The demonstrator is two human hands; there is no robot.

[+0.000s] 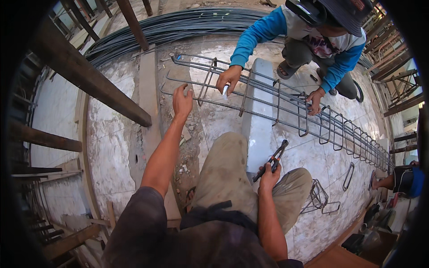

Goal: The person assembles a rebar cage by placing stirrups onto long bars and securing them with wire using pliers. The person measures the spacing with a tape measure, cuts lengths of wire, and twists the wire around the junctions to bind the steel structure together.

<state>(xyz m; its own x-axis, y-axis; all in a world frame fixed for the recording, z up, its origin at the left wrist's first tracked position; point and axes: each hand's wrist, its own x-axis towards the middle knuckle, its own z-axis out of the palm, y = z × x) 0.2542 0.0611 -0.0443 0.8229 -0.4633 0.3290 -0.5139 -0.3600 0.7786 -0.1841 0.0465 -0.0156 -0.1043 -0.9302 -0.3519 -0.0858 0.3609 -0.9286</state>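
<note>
My left hand (182,102) is raised beside the hooked left end of a long rebar cage (263,114). Its fingers are slightly curled and apart, with no tool in them. The hand overlaps the nearest bar; whether it touches is hard to tell. Low over my knee, my right hand (269,176) grips pincers (278,155) with dark and orange handles, jaws pointing up and away. Across the cage, a co-worker's hand (229,80) pinches a small white item (225,90), while their other hand (315,101) rests on the bars. A pale long block (259,134) lies under the cage.
Loose stirrups (318,196) lie right of my knee, another stirrup (348,176) farther right. A bundle of long steel bars (187,27) curves along the back. Slanting posts (89,73) and a floor plank (152,98) stand at left. Another person's leg (384,182) shows at far right.
</note>
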